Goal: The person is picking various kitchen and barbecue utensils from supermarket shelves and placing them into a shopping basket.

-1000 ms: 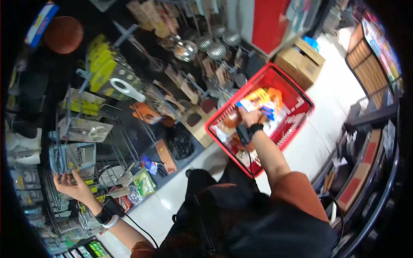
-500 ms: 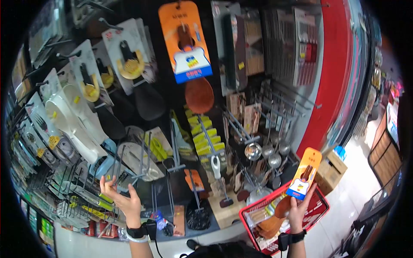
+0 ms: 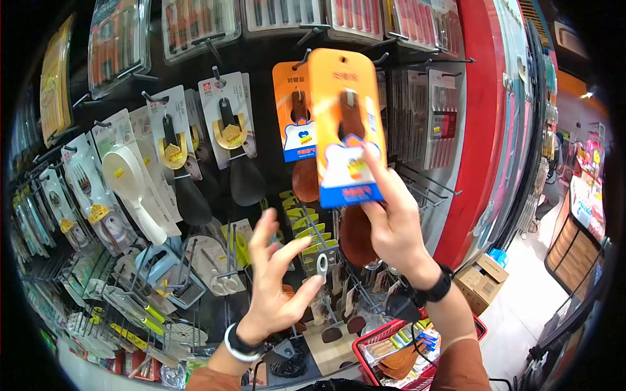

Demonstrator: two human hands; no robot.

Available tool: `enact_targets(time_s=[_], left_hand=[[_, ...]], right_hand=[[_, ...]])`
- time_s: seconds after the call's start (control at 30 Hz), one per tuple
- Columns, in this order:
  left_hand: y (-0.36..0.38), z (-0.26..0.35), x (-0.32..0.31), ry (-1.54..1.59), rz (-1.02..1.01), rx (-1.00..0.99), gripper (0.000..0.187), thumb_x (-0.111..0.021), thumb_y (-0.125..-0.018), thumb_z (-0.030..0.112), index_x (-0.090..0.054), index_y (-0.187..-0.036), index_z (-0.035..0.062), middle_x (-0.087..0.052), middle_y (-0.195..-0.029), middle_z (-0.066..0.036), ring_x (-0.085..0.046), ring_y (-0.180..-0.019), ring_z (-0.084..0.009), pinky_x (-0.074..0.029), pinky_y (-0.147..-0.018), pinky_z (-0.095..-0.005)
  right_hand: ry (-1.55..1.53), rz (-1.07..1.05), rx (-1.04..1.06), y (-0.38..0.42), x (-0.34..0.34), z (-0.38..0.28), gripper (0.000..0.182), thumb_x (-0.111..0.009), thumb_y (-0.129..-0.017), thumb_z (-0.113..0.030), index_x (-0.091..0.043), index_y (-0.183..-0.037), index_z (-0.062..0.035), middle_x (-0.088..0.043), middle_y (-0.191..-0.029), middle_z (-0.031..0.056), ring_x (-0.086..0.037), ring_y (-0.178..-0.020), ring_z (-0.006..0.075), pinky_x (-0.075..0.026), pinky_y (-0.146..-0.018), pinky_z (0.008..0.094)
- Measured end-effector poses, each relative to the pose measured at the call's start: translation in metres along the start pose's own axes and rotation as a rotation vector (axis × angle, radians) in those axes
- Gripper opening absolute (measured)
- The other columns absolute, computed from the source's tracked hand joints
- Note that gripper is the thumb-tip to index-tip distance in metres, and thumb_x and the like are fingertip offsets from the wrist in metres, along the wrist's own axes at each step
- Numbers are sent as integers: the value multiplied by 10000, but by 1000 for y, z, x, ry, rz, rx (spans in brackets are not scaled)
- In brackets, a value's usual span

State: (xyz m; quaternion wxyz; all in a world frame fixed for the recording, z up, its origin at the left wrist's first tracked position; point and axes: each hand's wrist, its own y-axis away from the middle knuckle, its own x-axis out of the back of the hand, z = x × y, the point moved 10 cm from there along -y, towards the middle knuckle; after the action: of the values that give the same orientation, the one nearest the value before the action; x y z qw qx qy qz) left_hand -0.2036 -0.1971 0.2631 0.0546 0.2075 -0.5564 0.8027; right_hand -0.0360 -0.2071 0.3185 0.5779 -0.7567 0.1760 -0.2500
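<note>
My right hand (image 3: 399,225) grips the lower edge of an orange and blue card that carries a brown wooden rice paddle (image 3: 357,236), holding it up before the rack. The paddle's round end hangs below the card, partly behind my fingers. Just behind it on a hook hangs a matching carded paddle (image 3: 305,181), partly covered by the one in my hand. My left hand (image 3: 277,287) is raised below and left of the cards, fingers spread, holding nothing.
Black carded paddles (image 3: 248,182) and a white ladle-like utensil (image 3: 127,179) hang to the left. Metal hooks stick out all over the rack. A red basket (image 3: 362,362) below right holds wooden paddles (image 3: 398,360) and other packages. A cardboard box (image 3: 481,281) stands on the floor.
My right hand has lifted the carded rice paddle from above the basket up to the hooks. My left hand has moved right and up. The view has tilted upward.
</note>
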Motion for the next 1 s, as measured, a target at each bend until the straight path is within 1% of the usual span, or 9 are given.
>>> enact_targets(time_s=[0.1, 0.13, 0.5, 0.63, 0.67, 0.7, 0.8, 0.83, 1.0], left_hand=[[-18, -12, -26, 309, -126, 45, 555, -676, -715, 161, -478, -1233, 120, -201, -1394, -193, -265, -1264, -349, -234, -1027, -426], [-21, -16, -30, 384, -148, 82, 564, -671, -725, 169, -466, -1247, 114, -217, -1383, -185, -252, -1280, -324, -210, -1045, -408], [-36, -19, -48, 470, -239, 89, 581, -670, -716, 98, -456, -1256, 106, -266, -1356, -145, -259, -1290, -282, -234, -1042, -366], [-36, -22, -56, 583, -291, 141, 576, -669, -725, 87, -442, -1253, 50, -300, -1340, -129, -330, -1251, -236, -281, -1020, -347], [-38, -21, -57, 614, -293, 148, 567, -655, -738, 60, -421, -1253, 16, -398, -1276, -110, -411, -1186, -200, -322, -992, -336], [-38, -21, -59, 616, -298, 156, 567, -655, -738, 60, -421, -1253, 16, -398, -1276, -110, -411, -1186, -200, -322, -992, -336], [-32, -41, -75, 837, -298, 414, 542, -612, -754, -21, -396, -1250, 6, -536, -1115, -76, -510, -1067, -157, -376, -938, -323], [-32, -49, -78, 812, -293, 424, 546, -606, -768, -14, -369, -1260, -19, -526, -1145, -110, -517, -1066, -171, -428, -888, -293], [-21, -97, -83, 734, -173, 555, 500, -583, -736, -75, -441, -1208, 3, -521, -1138, -67, -483, -1082, -157, -432, -855, -267]], right_hand=[[8, -9, -6, -22, -12, 3, 631, -485, -750, 91, -367, -1338, -107, -496, -871, 188, -523, -778, 346, -440, -722, 362], [-17, -47, -51, -26, -17, 11, 639, -473, -748, 134, -366, -1339, -84, -520, -957, 152, -535, -885, 246, -416, -827, 293], [-16, -102, -88, -36, -31, 16, 640, -486, -754, 138, -382, -1334, -112, -531, -946, 157, -549, -894, 261, -422, -834, 308], [-30, -138, -128, -36, -37, 22, 607, -486, -762, 120, -399, -1320, -101, -543, -978, 169, -556, -920, 276, -420, -849, 311], [-26, -116, -118, -39, -37, 25, 595, -485, -765, 109, -403, -1316, -98, -547, -991, 174, -558, -933, 282, -418, -857, 314], [-27, -117, -127, -40, -40, 30, 595, -485, -765, 109, -403, -1316, -98, -547, -991, 174, -558, -933, 282, -418, -857, 314], [-27, -116, -116, -38, -50, 42, 597, -468, -752, 88, -400, -1314, -100, -539, -989, 178, -553, -934, 286, -421, -859, 328], [-28, -117, -130, -32, -50, 46, 597, -468, -752, 88, -400, -1314, -100, -539, -989, 178, -553, -934, 286, -421, -859, 328], [136, -60, -171, 0, -26, 46, 630, -476, -725, 79, -387, -1319, -110, -468, -1031, 130, -507, -929, 233, -453, -792, 307]])
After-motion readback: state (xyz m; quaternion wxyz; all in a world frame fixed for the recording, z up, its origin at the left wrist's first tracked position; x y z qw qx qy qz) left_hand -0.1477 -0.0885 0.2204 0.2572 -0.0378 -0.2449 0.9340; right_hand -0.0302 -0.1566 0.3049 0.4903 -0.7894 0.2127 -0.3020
